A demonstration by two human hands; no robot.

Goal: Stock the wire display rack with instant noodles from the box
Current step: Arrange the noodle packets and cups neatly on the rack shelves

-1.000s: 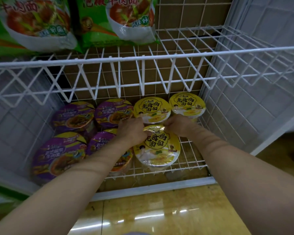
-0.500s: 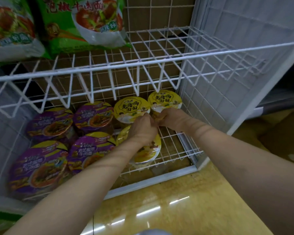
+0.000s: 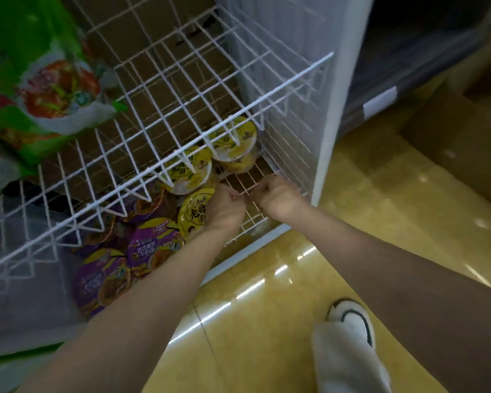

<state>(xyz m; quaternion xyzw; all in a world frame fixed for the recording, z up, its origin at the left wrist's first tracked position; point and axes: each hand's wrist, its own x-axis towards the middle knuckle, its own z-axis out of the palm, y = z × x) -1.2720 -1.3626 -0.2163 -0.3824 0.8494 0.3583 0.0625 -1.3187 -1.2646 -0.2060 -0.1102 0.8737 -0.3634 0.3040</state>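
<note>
Three yellow noodle bowls (image 3: 194,213) fill the wire rack (image 3: 247,182); both grips look clenched, empty.

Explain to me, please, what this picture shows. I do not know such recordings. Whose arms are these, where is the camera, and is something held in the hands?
There is no machine here. A person wears one camera on the head, so you look down along that person's own arms. The left hand and right hand reach into the bottom shelf of a white wire rack. On this shelf lie yellow noodle bowls at the back and right, and purple noodle bowls further left. The left hand covers part of the front yellow bowl. Both hands have curled fingers, close together over bare wire, but the picture is too blurred to say whether they hold anything. Green noodle packets lie on the shelf above. A shoe stands on the yellow floor.
</note>
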